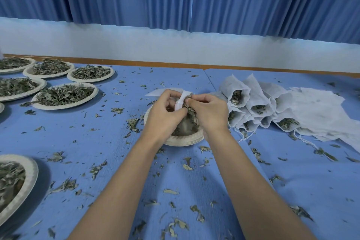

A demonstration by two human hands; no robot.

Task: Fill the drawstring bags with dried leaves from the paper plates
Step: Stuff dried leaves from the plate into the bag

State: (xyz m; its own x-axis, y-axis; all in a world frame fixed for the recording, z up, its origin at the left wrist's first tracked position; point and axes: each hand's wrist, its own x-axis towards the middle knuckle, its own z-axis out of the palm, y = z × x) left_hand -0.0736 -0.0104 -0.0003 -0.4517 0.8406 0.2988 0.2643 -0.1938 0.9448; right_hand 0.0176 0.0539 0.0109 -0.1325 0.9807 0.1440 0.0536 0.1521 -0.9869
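Head view, hidden: my hands cover most of the paper plate (182,141) at mid-table; I see only its near rim.
Cut off: the full plates (64,96) by the table's left edge run out of frame.
Left hand (163,116): fingers curled, pinching the drawstring bag (182,99) by its white rim, above the plate.
Right hand (211,113): curled round a clump of dried leaves (190,113), touching the bag's mouth.
Bag: between both hands, its body mostly hidden; I cannot tell how full.
Filled bags (253,103): piled right of my hands, beside flat empty bags (321,111).
Table (93,142): strewn with loose leaves.
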